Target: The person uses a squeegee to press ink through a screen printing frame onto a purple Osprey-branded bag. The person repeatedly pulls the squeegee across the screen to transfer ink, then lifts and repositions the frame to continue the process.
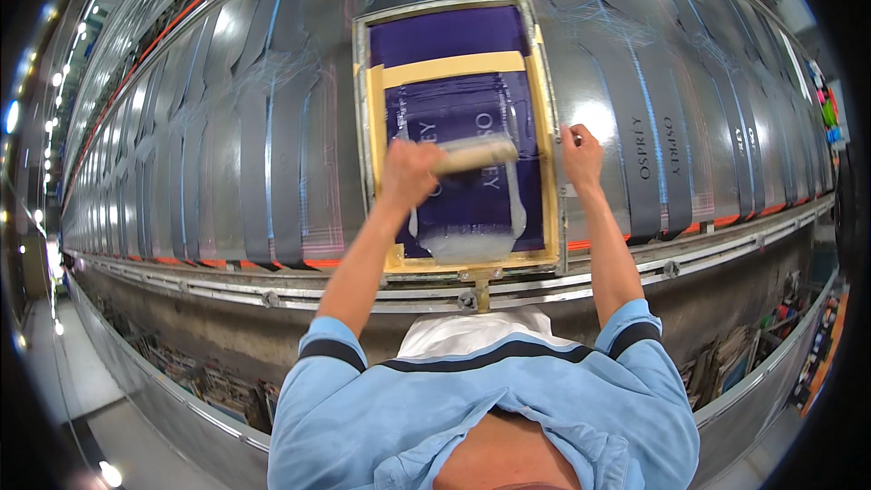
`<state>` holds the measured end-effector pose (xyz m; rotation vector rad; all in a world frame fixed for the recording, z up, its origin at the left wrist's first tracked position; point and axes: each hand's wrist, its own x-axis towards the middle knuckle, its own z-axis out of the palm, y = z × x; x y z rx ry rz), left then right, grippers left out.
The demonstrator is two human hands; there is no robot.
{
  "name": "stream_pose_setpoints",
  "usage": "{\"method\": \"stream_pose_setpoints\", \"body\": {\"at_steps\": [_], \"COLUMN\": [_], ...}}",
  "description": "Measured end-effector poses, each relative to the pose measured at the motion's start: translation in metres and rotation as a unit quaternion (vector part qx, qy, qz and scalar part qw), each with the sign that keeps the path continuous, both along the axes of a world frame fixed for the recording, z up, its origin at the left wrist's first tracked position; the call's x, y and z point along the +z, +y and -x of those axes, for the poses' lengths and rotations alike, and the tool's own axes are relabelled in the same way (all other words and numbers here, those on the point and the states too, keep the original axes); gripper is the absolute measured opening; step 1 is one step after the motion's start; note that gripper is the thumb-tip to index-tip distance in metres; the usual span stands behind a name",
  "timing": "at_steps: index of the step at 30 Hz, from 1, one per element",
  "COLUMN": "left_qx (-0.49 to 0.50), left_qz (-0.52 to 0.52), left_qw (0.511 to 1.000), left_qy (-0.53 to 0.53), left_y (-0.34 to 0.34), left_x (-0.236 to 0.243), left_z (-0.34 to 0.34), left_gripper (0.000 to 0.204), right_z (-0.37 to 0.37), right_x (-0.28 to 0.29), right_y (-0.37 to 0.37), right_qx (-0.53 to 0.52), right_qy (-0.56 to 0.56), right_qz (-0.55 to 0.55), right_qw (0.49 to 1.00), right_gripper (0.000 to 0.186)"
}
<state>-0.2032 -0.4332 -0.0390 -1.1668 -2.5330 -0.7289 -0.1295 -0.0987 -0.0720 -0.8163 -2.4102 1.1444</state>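
The fingers of the left hand point(411, 172) are wrapping tightly round the left end of a pale-handled squeegee point(478, 155), leaving no gap that I can see. The squeegee is lying crosswise over the middle of the mesh point(445, 34), partly covering the stencilled lettering, and it is showing motion blur. The fingers of the right hand point(582, 160) are curling inward just beside the right side of the screen frame point(445, 5); a dark spot is showing between them, but the view is too small for me to tell whether they are closing on a knob or on nothing.

Further out, I'm seeing purple mesh bordered with yellow tape point(454, 69), and pale, wet-looking ink point(467, 245) is pooling along the near end, with a streak running up the right side. The screen frame is sitting flat over the long printing table point(222, 29), near its front rail point(227, 287).

As for progress, I'm judging the work as partway along: the grey panels on the right point(638, 104) are carrying dark lettering, while I'm making out none on the grey panels to the left point(186, 154). The patch under the screen is staying hidden, so I'm counting it as unfinished.
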Motion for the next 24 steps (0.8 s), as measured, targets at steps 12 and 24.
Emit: {"method": "stream_pose_setpoints", "body": {"at_steps": [12,24], "left_qx": [0.106,0.072], "left_qz": [0.059,0.124], "left_qw": [0.992,0.986], "left_qy": [-0.039,-0.087], "left_y": [-0.007,-0.001], "left_x": [-0.021,0.006], "left_z": [-0.156,-0.122], "left_gripper": [0.043,0.026], "right_z": [0.002,-0.009], "right_x": [-0.036,-0.026], "right_y": [0.008,0.010], "right_qx": [0.047,0.063], "right_qy": [0.011,0.064], "right_qz": [0.028,0.085], "right_qw": [0.998,0.992], "right_gripper": [0.029,0.030]}}
